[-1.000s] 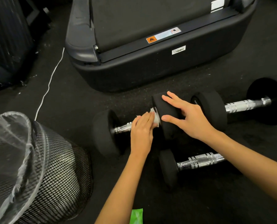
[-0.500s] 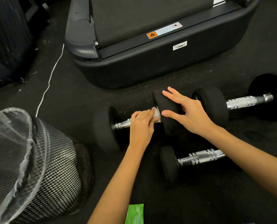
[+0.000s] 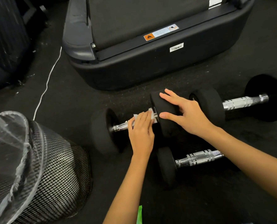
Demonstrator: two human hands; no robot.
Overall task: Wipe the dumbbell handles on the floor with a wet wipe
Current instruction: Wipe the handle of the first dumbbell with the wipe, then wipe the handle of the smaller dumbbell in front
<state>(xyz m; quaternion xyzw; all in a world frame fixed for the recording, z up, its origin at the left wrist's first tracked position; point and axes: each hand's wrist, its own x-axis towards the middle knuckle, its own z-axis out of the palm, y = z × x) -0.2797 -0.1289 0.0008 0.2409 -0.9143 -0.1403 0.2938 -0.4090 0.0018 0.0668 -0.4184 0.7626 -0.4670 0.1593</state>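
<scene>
Three black dumbbells with chrome handles lie on the dark floor. On the middle-left dumbbell (image 3: 102, 131), my left hand (image 3: 141, 133) is wrapped over the chrome handle and holds a white wet wipe (image 3: 151, 115) against it. My right hand (image 3: 185, 115) rests with straight, spread fingers on that dumbbell's right weight head (image 3: 162, 101). A second dumbbell (image 3: 246, 102) lies to the right. A third dumbbell (image 3: 197, 158) lies nearer to me, partly under my right forearm.
A black mesh bin (image 3: 53, 175) with a clear liner lies at the lower left. A treadmill base (image 3: 150, 65) stands just behind the dumbbells. A white cable (image 3: 48, 81) runs along the floor at left. A green pack (image 3: 139, 215) shows at the bottom edge.
My left hand has slid a little leftward along the handle with the wipe, so more wipe shows on both sides. My right hand stays on the weight head.
</scene>
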